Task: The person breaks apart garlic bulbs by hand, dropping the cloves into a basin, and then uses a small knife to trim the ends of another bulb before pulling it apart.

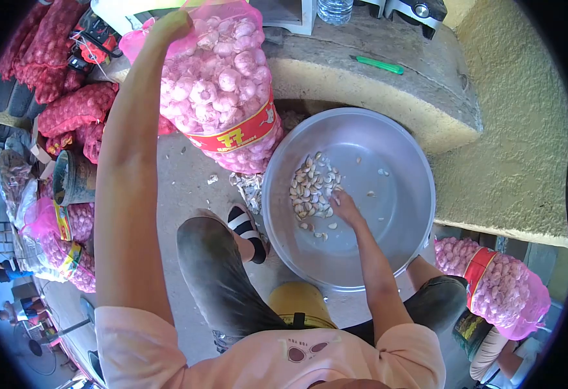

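Observation:
A large pink mesh bag of garlic (pixel 222 87) stands upright with a red and yellow "77" band around it. My left hand (pixel 177 26) is closed on the pink netting at the top of this bag, my arm stretched far forward. In a wide grey metal basin (pixel 397 126), loose garlic cloves (pixel 310 188) lie in a patch left of centre. My right hand (pixel 344 205) reaches into the basin at the right edge of that patch, its fingers drawn together around a pale clove; the fingertips are small and partly hidden.
A green cutter knife (pixel 379 65) and a water bottle (pixel 334 11) are on the curved ledge. Another garlic bag (pixel 501 288) lies at the right. Red mesh sacks (pixel 80 110) pile up at the left, near a dark bucket (pixel 75 178). A yellow bucket (pixel 300 301) stands between my legs.

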A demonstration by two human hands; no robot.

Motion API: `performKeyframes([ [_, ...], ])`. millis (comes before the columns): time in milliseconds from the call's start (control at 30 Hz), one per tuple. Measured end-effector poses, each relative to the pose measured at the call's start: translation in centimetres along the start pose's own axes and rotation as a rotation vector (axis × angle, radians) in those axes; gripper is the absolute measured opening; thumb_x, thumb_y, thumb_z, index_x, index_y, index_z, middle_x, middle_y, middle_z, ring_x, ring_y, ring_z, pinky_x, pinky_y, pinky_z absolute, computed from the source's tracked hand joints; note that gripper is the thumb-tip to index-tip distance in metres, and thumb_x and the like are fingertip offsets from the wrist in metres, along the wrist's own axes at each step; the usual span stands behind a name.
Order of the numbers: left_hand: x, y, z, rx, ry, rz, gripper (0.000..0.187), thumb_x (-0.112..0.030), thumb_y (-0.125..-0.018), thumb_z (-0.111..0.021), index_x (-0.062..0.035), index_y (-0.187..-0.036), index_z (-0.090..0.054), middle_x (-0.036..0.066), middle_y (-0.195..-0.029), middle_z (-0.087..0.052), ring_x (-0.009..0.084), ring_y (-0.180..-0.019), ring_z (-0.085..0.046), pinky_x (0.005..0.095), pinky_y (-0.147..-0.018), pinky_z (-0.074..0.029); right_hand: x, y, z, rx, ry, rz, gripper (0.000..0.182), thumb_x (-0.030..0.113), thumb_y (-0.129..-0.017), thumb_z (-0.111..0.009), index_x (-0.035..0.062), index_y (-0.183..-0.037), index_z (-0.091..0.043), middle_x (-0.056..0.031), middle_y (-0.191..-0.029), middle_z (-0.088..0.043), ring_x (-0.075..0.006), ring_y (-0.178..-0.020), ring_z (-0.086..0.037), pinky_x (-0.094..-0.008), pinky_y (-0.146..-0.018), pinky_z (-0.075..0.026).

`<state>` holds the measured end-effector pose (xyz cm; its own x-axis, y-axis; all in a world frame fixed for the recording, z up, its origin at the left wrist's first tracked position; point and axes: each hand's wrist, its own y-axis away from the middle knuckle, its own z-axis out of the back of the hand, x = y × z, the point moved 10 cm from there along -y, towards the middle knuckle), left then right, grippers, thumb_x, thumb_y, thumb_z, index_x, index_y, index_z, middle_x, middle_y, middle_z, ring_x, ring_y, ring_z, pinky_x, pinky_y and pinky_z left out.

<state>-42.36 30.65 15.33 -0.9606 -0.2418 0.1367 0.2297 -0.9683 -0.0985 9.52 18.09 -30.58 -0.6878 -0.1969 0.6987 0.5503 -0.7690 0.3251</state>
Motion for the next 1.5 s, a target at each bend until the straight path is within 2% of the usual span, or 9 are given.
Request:
performKeyframes([
  [233, 4.3, -4.3, -7.4, -0.369, 0.089, 0.003, 0.033, -0.022, -0.085, -0.046, -0.001, -0.107, -0.059, 0.029, -0.108, -0.06, 0.0421, -0.106, -0.055, 0.0486, -0.092, -0.042, 3.0, 1.6, 1.2, 0.011, -0.209, -0.042, 0.028, 0.02, -0.086, -0.058, 0.0027, -0.107, -0.061, -0.0202, -0.108, -0.062, -0.031, -0.095, -0.062, -0.0401, -0.077, -0.05],
  [433, 5.8, -4.6, -9.3, -0.208, 0.343, 0.212, 0.038, -0.028, -0.088, -0.045, 0.0021, -0.11, -0.055, 0.03, -0.103, -0.061, 0.0452, -0.101, -0.057, 0.0478, -0.088, -0.045, 16.2, -2.8, 22.1, -0.79, 0.068, 0.477, 0.03, 0.003, -0.08, -0.058, 0.0007, -0.11, -0.057, -0.0198, -0.106, -0.056, -0.0373, -0.1, -0.053, -0.0427, -0.087, -0.043],
  [600, 5.5, -2.8, -7.5, -0.307, 0.29, 0.319, 0.037, -0.03, -0.086, -0.049, -0.0007, -0.108, -0.055, 0.027, -0.101, -0.063, 0.0413, -0.099, -0.059, 0.0475, -0.084, -0.046, 21.3, -8.3, 32.8, -1.103, 0.371, 0.619, 0.039, 0.007, -0.081, -0.058, 0.0058, -0.121, -0.055, -0.0133, -0.119, -0.055, -0.0331, -0.112, -0.049, -0.0437, -0.093, -0.04],
  [867, -3.6, 7.6, 6.8, -0.602, 0.702, -0.056, 0.039, -0.007, -0.078, -0.071, -0.001, -0.111, -0.052, 0.015, -0.101, -0.065, 0.0251, -0.091, -0.064, 0.0336, -0.075, -0.051, 19.3, -15.8, 34.4, -0.665, 0.827, 0.272, 0.029, 0.02, -0.086, -0.057, 0.0089, -0.113, -0.057, -0.006, -0.113, -0.057, -0.0249, -0.11, -0.05, -0.0452, -0.091, -0.039],
  [1000, -8.4, 15.1, 9.6, -0.579, 1.417, -0.099, 0.035, -0.007, -0.079, -0.073, -0.003, -0.109, -0.054, 0.007, -0.1, -0.066, 0.017, -0.09, -0.065, 0.0286, -0.078, -0.054, 20.0, -14.8, 33.7, -0.935, 0.718, 0.449, 0.02, 0.015, -0.087, -0.055, 0.0037, -0.104, -0.055, -0.0112, -0.096, -0.059, -0.031, -0.096, -0.055, -0.0459, -0.083, -0.043],
  [1133, -12.1, 19.3, 5.4, -0.374, 1.874, 0.154, 0.026, -0.012, -0.085, -0.064, -0.0038, -0.108, -0.053, 0.009, -0.1, -0.064, 0.0187, -0.084, -0.066, 0.0297, -0.075, -0.056, 21.2, -10.5, 29.4, -0.525, -0.548, 0.391, 0.016, 0.012, -0.098, -0.043, -0.002, -0.098, -0.05, -0.0157, -0.086, -0.064, -0.0231, -0.074, -0.064, -0.0322, -0.067, -0.053],
  [1200, -13.8, 20.2, 2.7, -0.202, 2.155, 0.171, 0.024, -0.012, -0.089, -0.058, -0.0026, -0.11, -0.052, 0.01, -0.101, -0.062, 0.0194, -0.085, -0.065, 0.0313, -0.075, -0.058, 24.2, -6.7, 26.4, -0.341, -0.766, 0.375, 0.021, 0.016, -0.099, -0.043, -0.0032, -0.104, -0.051, -0.0151, -0.096, -0.065, -0.0164, -0.082, -0.065, -0.0285, -0.071, -0.054],
  [1333, -15.4, 21.4, -0.7, -0.356, 2.463, 0.417, 0.041, -0.03, -0.096, -0.05, 0.0026, -0.121, -0.047, 0.017, -0.112, -0.058, 0.0322, -0.103, -0.059, 0.0355, -0.085, -0.056, 29.3, -0.4, 22.4, -0.067, -0.932, 0.39, 0.025, 0.017, -0.098, -0.046, -0.0024, -0.114, -0.051, -0.0126, -0.099, -0.065, -0.0161, -0.084, -0.065, -0.0292, -0.072, -0.053],
  [1500, -18.5, 21.1, -1.1, -0.177, 2.919, 0.153, 0.036, -0.015, -0.097, -0.045, 0.0042, -0.128, -0.039, 0.021, -0.132, -0.042, 0.0365, -0.125, -0.039, 0.0524, -0.108, -0.035, 33.0, 2.5, 21.4, -0.067, -0.868, 0.463, 0.03, 0.025, -0.098, -0.049, 0.0035, -0.119, -0.054, -0.0028, -0.1, -0.064, -0.0077, -0.079, -0.054, -0.0225, -0.072, -0.044],
])
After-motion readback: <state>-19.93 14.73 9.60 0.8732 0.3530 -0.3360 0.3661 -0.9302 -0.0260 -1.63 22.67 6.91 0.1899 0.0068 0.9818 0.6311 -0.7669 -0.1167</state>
